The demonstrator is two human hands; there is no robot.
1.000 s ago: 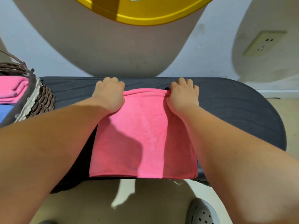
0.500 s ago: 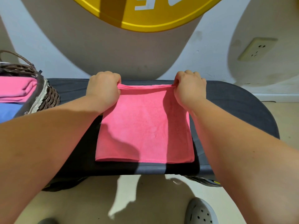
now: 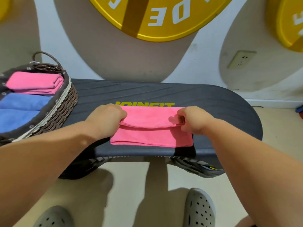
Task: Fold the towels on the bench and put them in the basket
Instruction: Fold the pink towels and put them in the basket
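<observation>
Head view.

Surroundings:
- Bench (image 3: 213, 104): dark grey, ribbed top, rounded right end, set against a white wall. Yellow lettering (image 3: 144, 104) is printed across its middle, with its lower part covered by cloth.
- Basket (image 3: 65, 102): brown wicker with a loop handle and a dark fabric liner, standing on the left end of the bench. Inside lie a folded pink towel (image 3: 34, 82) at the far side and blue towels (image 3: 21, 108) nearer the camera.
- Round yellow sign (image 3: 155, 17) with white letters on the wall above the bench; a second yellow disc (image 3: 288, 22) at the top right corner.
- Wall socket (image 3: 241, 59), right of the sign.
- Two grey perforated clogs, right (image 3: 199, 208) and left (image 3: 54, 217), on a pale floor in front of the bench.
- Obstruction: the left forearm crosses in front of the basket's near corner, and the right forearm covers part of the bench front. Bare bench top lies between basket and cloth.

Task item:
- Pink towel on the bench (image 3: 150, 131): at the middle, close to the front edge, apart from the basket. It lies in flat layers, and its top flap is folded toward the person. The flap's hemmed edge sags slightly between the two ends and stops short of the near edge.
- Left grip (image 3: 108, 118): fingers curled, pinching the flap's left end.
- Right grip (image 3: 193, 120): fingers curled, pinching the flap's right end.
</observation>
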